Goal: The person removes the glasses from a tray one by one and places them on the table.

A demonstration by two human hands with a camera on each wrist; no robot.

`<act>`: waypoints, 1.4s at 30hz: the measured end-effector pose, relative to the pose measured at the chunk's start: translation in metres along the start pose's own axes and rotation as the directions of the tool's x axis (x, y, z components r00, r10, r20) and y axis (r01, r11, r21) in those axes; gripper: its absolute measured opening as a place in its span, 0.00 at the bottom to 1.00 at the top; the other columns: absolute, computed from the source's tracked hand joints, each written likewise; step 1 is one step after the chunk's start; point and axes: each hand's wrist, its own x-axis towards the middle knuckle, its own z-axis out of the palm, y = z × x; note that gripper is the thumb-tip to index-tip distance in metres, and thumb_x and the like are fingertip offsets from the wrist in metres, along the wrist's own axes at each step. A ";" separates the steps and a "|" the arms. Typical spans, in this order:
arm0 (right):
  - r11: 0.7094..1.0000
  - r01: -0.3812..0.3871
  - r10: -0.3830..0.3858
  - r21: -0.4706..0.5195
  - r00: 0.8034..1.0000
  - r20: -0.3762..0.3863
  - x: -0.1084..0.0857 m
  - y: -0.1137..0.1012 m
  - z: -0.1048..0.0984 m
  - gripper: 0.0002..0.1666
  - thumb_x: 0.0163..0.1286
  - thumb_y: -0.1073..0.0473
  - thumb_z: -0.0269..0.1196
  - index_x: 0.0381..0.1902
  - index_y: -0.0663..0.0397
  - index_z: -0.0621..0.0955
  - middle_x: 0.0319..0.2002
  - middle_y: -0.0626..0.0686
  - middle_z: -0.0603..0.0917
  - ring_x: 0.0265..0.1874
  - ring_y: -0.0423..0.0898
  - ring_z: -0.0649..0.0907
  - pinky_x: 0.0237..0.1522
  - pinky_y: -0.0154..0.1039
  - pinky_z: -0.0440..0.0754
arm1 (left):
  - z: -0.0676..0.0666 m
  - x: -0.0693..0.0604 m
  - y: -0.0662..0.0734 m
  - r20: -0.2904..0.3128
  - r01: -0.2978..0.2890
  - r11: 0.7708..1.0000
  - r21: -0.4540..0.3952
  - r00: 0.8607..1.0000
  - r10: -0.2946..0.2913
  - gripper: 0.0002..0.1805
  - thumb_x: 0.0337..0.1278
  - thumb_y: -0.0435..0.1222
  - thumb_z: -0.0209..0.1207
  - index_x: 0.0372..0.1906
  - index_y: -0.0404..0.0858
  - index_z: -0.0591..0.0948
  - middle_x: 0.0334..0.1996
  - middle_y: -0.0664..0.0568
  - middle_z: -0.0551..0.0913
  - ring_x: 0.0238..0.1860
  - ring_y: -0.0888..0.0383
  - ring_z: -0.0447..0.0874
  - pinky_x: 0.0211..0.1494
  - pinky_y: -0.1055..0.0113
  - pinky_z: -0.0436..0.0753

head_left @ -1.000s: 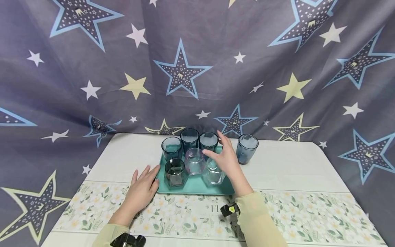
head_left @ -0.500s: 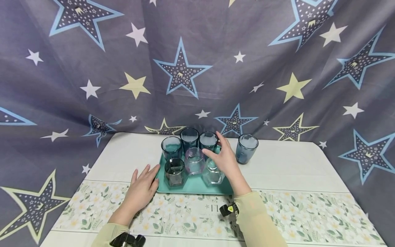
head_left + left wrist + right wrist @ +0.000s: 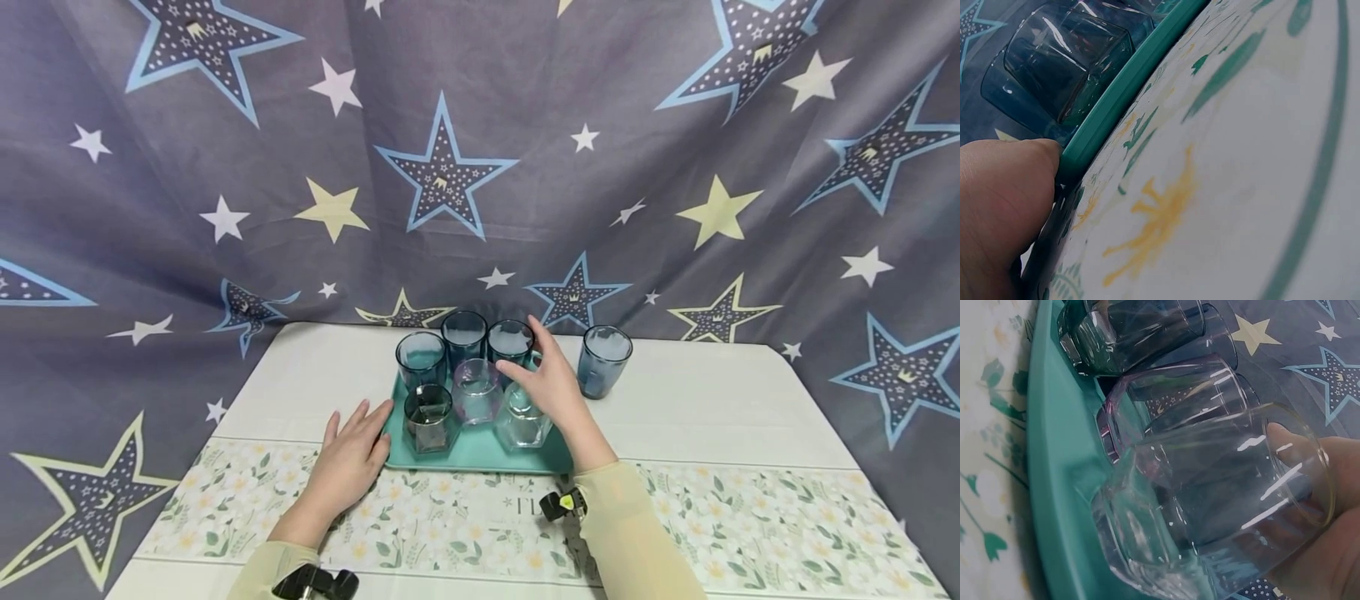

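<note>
Fingers of my left hand (image 3: 347, 462) lie spread and fairly straight, touching the left rim of the teal tray (image 3: 480, 460); the left wrist view shows part of that hand against the rim. My right hand (image 3: 551, 387) reaches over the tray's right side, thumb and forefinger curved around the rear right blue glass (image 3: 510, 337); how firmly they press, I cannot tell.

That glass stands upright on the tray beside the rear middle blue glass (image 3: 463, 332), with the rear left blue glass (image 3: 420, 357) over to the left. In front of these are the pinkish glass (image 3: 477, 396) at the centre, the smoky grey glass (image 3: 430, 423) at front left and the clear glass (image 3: 522, 427) at front right, just below my right hand. Another blue glass (image 3: 602, 365) stands upright on the white worktop (image 3: 720, 400), to the right of the tray and apart from it.

A floral band (image 3: 727, 517) crosses the worktop under my forearms, and a starry grey curtain (image 3: 637, 158) hangs behind.
</note>
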 end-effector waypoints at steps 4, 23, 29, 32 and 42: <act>1.000 0.005 -0.006 0.018 1.000 0.010 0.002 0.002 -0.002 0.60 0.75 0.48 0.77 0.92 0.43 0.56 0.86 0.58 0.64 0.82 0.58 0.68 0.79 0.57 0.73 | 0.001 0.000 0.000 -0.004 -0.002 1.000 -0.008 1.000 0.002 0.32 0.88 0.39 0.54 0.87 0.38 0.67 0.81 0.44 0.72 0.86 0.37 0.58 0.86 0.30 0.40; 0.996 -0.004 0.004 0.086 1.000 0.000 0.006 0.005 0.003 0.54 0.73 0.52 0.79 0.88 0.43 0.64 0.80 0.57 0.71 0.79 0.57 0.72 0.74 0.52 0.79 | 0.002 0.000 0.000 -0.013 -0.009 1.000 -0.004 1.000 0.009 0.31 0.88 0.39 0.54 0.87 0.38 0.67 0.81 0.43 0.73 0.86 0.37 0.58 0.86 0.29 0.41; 0.997 -0.008 0.010 0.079 1.000 -0.020 0.006 0.004 0.004 0.53 0.71 0.53 0.80 0.86 0.46 0.66 0.77 0.58 0.75 0.77 0.56 0.74 0.73 0.51 0.80 | 0.001 0.000 0.000 -0.014 -0.012 1.000 -0.009 1.000 0.012 0.31 0.88 0.39 0.54 0.86 0.37 0.67 0.80 0.42 0.73 0.86 0.37 0.58 0.86 0.29 0.41; 0.997 -0.009 0.012 0.076 0.999 -0.046 0.006 0.004 0.004 0.53 0.70 0.52 0.82 0.85 0.48 0.67 0.75 0.59 0.77 0.75 0.56 0.76 0.72 0.52 0.81 | 0.001 0.000 0.001 -0.017 -0.013 1.000 -0.008 1.000 0.013 0.31 0.88 0.38 0.54 0.86 0.37 0.67 0.80 0.42 0.73 0.86 0.36 0.59 0.86 0.29 0.41; 0.999 -0.017 0.023 0.052 0.992 -0.125 0.004 0.003 0.006 0.53 0.67 0.50 0.84 0.83 0.48 0.69 0.70 0.57 0.80 0.71 0.55 0.79 0.69 0.53 0.83 | 0.002 0.002 -0.001 -0.014 -0.016 1.000 -0.003 1.000 0.016 0.31 0.88 0.39 0.54 0.86 0.37 0.67 0.81 0.43 0.73 0.86 0.37 0.58 0.86 0.29 0.41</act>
